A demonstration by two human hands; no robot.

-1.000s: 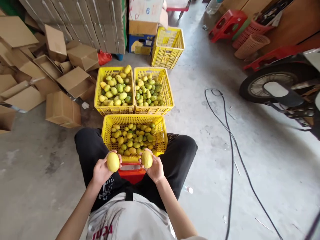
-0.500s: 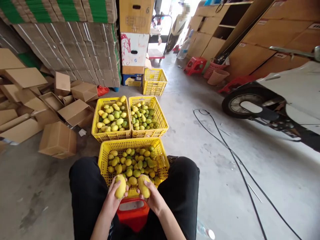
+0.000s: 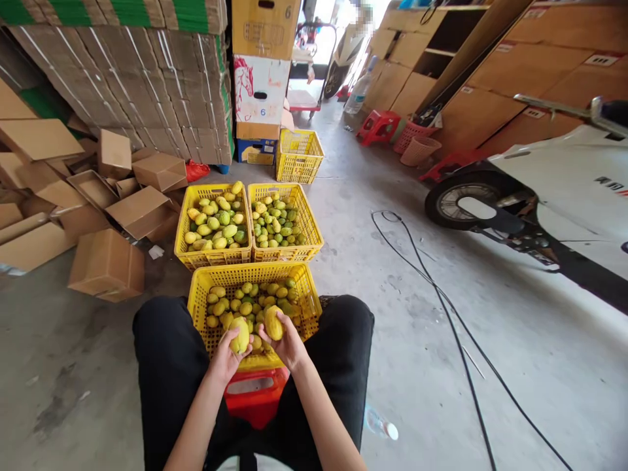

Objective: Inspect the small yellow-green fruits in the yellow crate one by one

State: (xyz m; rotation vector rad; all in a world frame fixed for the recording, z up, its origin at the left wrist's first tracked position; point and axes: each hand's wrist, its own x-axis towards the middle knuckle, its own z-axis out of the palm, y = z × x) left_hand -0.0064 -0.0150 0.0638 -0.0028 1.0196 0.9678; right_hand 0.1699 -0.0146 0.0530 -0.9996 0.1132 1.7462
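My left hand (image 3: 226, 358) is closed around a yellow-green lemon (image 3: 240, 335), thumb along its side. In my right hand (image 3: 290, 347) is another yellow lemon (image 3: 273, 323), gripped between thumb and fingers. Both hands hover over the near part of a yellow plastic crate (image 3: 200, 335) between my knees, the two lemons slightly apart. Many yellow and green lemons (image 3: 245, 307) lie inside that crate, some hidden by my hands. Just beyond stand two more yellow crates, the left one (image 3: 214, 258) fuller and the right one (image 3: 311, 234) holding smaller, greener fruit.
Beneath the near crate shows a red plastic stool (image 3: 255, 407). Cardboard boxes (image 3: 106, 265) are heaped at left. Another yellow crate (image 3: 300, 157) stands farther back. A black cable (image 3: 441, 297) crosses the floor toward a white motorbike (image 3: 564, 170). A plastic bottle (image 3: 380, 424) lies by my right leg.
Both hands have moved forward and up over the near crate, still holding their lemons. The lemons are turned to different angles. My view has shifted slightly.
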